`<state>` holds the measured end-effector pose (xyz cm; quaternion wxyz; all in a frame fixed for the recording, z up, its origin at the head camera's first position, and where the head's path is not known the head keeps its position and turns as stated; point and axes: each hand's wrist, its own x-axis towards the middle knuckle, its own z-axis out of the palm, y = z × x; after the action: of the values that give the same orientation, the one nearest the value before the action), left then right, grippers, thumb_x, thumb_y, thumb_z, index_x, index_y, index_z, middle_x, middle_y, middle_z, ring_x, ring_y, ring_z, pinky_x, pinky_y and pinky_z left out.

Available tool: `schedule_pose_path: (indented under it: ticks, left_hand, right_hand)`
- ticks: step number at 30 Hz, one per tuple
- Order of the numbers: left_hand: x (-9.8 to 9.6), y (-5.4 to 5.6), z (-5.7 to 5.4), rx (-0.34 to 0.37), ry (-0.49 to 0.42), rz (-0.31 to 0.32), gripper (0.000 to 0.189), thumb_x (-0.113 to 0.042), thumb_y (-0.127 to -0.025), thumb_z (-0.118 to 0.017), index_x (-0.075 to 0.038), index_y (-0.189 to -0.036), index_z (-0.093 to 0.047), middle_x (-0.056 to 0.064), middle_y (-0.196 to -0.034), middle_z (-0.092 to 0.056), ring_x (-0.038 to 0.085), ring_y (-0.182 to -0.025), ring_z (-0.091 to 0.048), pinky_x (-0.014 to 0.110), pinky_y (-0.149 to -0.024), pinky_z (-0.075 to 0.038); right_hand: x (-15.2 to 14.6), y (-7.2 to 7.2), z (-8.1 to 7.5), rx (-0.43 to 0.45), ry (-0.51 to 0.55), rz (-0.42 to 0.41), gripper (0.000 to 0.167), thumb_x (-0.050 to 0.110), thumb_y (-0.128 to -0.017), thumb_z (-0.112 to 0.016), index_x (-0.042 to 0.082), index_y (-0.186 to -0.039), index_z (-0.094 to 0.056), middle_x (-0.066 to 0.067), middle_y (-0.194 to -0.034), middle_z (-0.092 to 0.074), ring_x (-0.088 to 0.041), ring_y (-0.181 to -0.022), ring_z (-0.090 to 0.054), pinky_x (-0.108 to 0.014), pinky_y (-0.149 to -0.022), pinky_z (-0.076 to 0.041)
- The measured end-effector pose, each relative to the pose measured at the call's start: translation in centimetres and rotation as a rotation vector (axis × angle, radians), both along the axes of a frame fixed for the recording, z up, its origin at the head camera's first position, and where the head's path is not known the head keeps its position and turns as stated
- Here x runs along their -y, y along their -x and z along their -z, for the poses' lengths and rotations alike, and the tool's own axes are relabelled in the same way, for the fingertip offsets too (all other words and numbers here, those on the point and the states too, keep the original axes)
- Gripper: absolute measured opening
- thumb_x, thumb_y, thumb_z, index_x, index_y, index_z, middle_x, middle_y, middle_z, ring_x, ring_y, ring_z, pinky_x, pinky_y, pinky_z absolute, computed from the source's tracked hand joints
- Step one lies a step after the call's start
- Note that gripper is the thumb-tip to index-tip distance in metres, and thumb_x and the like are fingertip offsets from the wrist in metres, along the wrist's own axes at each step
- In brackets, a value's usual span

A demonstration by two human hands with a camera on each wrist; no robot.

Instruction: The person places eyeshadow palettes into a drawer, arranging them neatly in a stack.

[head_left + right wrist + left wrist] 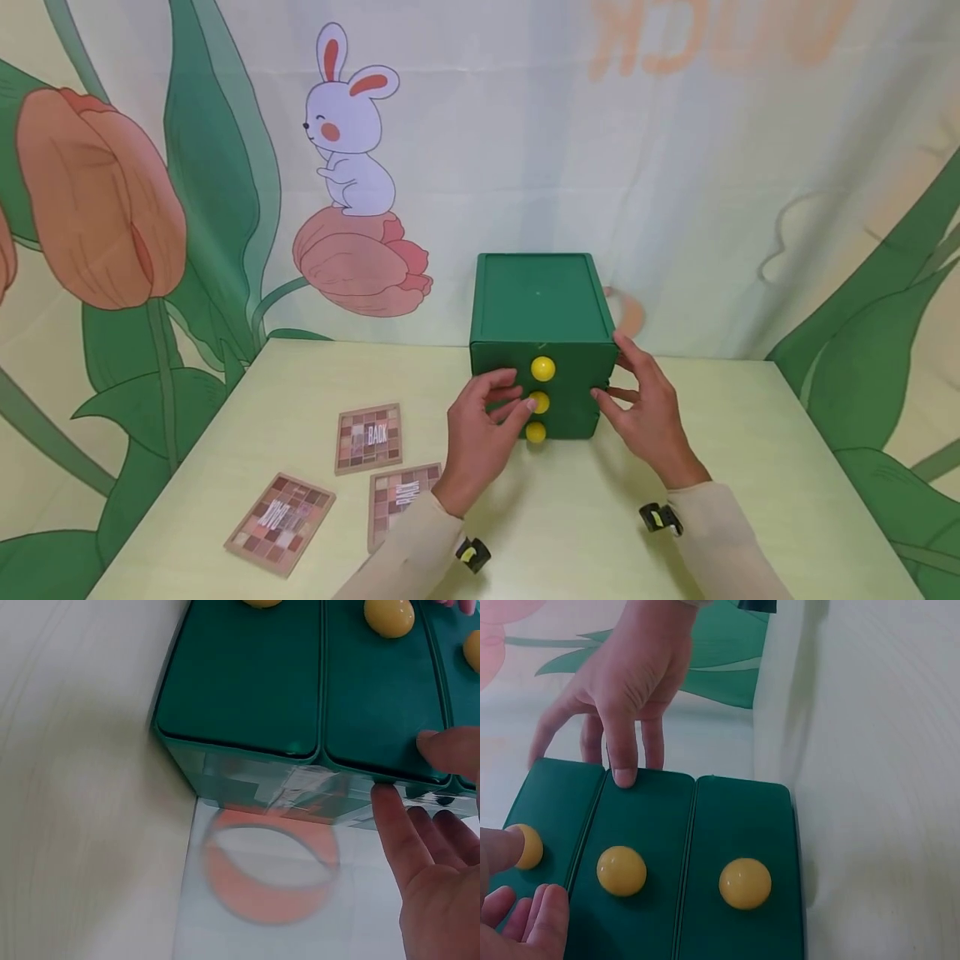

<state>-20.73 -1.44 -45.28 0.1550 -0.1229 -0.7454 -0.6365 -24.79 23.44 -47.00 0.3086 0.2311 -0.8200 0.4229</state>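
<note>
A small green drawer cabinet (546,300) stands on the table, its front of stacked drawers bearing three round yellow knobs. My right hand (652,421) grips the cabinet's right front edge, thumb on the middle drawer's front and fingertips along the side, as the right wrist view shows. In front of the cabinet's left half is my left hand (483,433), its fingers loosely bent. The left thumb overlaps the middle knob (540,402) in the head view, but the top knob (530,847) in the left wrist view. All the drawers sit closed.
Three flat eyeshadow palettes lie left of the cabinet: one nearest it (369,437), one at the front left (281,523), and one (397,496) partly behind the left sleeve. A printed cloth (480,167) hangs behind the pale table (765,467).
</note>
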Motion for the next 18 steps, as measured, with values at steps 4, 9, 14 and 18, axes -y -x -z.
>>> schedule_pose_path:
  ticks: [4,9,14,18]
  left_hand:
    - [-0.5,0.2,-0.1,-0.01,-0.014,-0.011,0.042,-0.018,-0.094,-0.082,-0.008,-0.133,-0.067,0.008,-0.126,-0.066,0.022,-0.117,-0.072,0.028,-0.095,-0.061]
    - [-1.0,0.5,0.0,-0.025,-0.047,-0.044,0.042,-0.02,-0.094,-0.082,-0.011,-0.133,-0.069,0.007,-0.127,-0.065,0.021,-0.12,-0.071,0.03,-0.097,-0.061]
    - [-1.6,0.7,0.3,-0.041,-0.106,-0.061,0.04,-0.018,-0.094,-0.082,-0.014,-0.133,-0.072,0.008,-0.125,-0.067,0.021,-0.118,-0.072,0.03,-0.096,-0.061]
    - [-2.2,0.7,0.4,-0.029,-0.163,-0.067,0.041,-0.018,-0.093,-0.083,-0.016,-0.133,-0.073,0.008,-0.123,-0.067,0.021,-0.116,-0.074,0.029,-0.094,-0.061]
  right_hand:
    - [0.0,0.2,0.1,-0.007,-0.002,-0.007,0.102,-0.014,-0.078,-0.086,0.013,-0.164,-0.038,-0.024,-0.146,-0.056,-0.044,-0.125,-0.067,-0.039,-0.079,-0.064]
    - [-0.1,0.3,0.0,0.006,0.017,-0.023,0.101,-0.013,-0.079,-0.085,0.013,-0.164,-0.038,-0.024,-0.148,-0.057,-0.047,-0.122,-0.069,-0.044,-0.083,-0.063]
    - [0.0,0.2,0.1,0.03,0.049,-0.033,0.098,-0.013,-0.08,-0.084,0.014,-0.163,-0.039,-0.022,-0.148,-0.056,-0.048,-0.124,-0.067,-0.05,-0.082,-0.063]
    - [0.1,0.2,0.3,0.046,0.062,-0.037,0.097,-0.013,-0.081,-0.083,0.015,-0.163,-0.039,-0.022,-0.145,-0.056,-0.048,-0.127,-0.065,-0.05,-0.079,-0.064]
